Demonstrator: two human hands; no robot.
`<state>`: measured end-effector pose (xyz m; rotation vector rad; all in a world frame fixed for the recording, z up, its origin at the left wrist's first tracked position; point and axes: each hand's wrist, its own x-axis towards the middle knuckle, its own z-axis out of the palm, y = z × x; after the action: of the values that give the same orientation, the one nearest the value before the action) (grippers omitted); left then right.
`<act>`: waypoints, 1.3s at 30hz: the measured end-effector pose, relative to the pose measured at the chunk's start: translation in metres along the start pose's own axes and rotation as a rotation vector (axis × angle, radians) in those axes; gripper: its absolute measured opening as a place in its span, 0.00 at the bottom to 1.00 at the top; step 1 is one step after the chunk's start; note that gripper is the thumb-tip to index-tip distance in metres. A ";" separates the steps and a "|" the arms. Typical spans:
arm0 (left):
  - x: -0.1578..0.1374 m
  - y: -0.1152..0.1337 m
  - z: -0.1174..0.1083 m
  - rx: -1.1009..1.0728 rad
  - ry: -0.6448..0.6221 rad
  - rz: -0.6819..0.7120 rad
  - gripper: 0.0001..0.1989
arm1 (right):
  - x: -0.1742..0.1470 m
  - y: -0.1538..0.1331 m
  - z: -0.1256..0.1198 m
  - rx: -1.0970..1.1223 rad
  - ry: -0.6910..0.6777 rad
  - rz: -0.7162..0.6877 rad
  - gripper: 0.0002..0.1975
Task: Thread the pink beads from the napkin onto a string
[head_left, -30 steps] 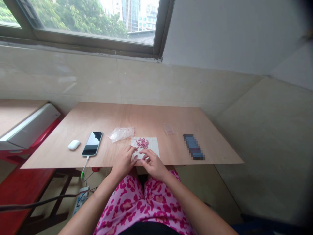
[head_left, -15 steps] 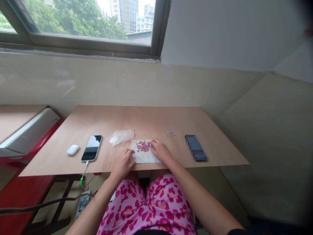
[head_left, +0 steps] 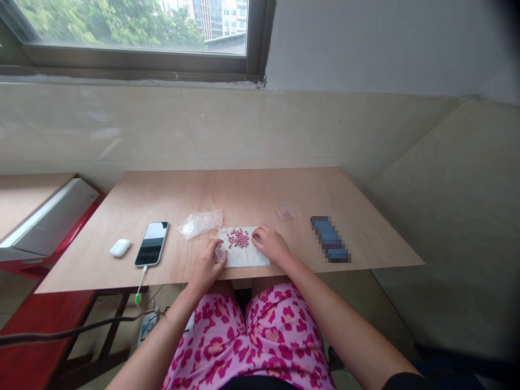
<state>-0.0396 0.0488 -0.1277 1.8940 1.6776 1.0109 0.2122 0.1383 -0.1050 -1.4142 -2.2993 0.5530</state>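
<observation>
A loose pile of small pink beads (head_left: 238, 238) lies on a white sheet (head_left: 247, 259) near the table's front edge. At the sheet's left side, my left hand (head_left: 208, 261) is curled with thumb and fingers around something small, clear and plastic-looking (head_left: 220, 252); its exact shape is unclear. My right hand (head_left: 271, 245) rests at the sheet's right side, just right of the beads. Its thumb and index fingertips are pinched together, and anything between them is too small to make out.
Behind the sheet lie a crumpled clear plastic bag (head_left: 200, 223) and a small clear bag (head_left: 285, 210) with a few pink bits. A charging phone (head_left: 151, 245) and white earbud case (head_left: 121, 248) are at left, a pixelated dark phone (head_left: 330, 239) at right. The wooden table (head_left: 244, 189) meets the wall.
My right hand has drawn slightly right, away from the bead pile. My left hand's grip has shifted a little at the sheet's edge. The camera view has tilted slightly downward.
</observation>
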 end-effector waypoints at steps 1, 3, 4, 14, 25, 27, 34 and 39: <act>0.000 -0.001 0.001 -0.016 0.020 -0.019 0.15 | 0.000 0.000 0.000 0.022 0.010 0.002 0.06; -0.001 -0.003 0.003 -0.043 0.050 -0.050 0.16 | 0.002 -0.005 0.000 0.111 0.053 0.013 0.04; -0.001 -0.004 0.003 -0.052 0.059 -0.061 0.16 | 0.003 -0.011 0.001 0.177 0.079 0.027 0.04; -0.001 -0.005 0.005 -0.069 0.120 -0.011 0.14 | 0.013 -0.094 0.010 0.472 -0.019 -0.049 0.05; 0.001 -0.009 0.005 -0.115 0.107 -0.031 0.12 | 0.016 -0.074 0.026 -0.112 -0.239 -0.133 0.08; 0.002 -0.007 0.003 -0.130 0.099 -0.032 0.11 | 0.018 -0.074 0.026 -0.147 -0.254 -0.140 0.08; 0.004 -0.003 0.000 -0.131 0.105 -0.028 0.10 | 0.019 -0.077 0.017 0.219 -0.055 -0.081 0.05; 0.004 -0.003 0.001 -0.128 0.101 -0.026 0.10 | 0.014 -0.091 0.010 0.380 -0.040 -0.137 0.03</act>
<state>-0.0414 0.0531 -0.1297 1.7616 1.6462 1.1917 0.1327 0.1120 -0.0644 -1.0657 -2.1530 0.9229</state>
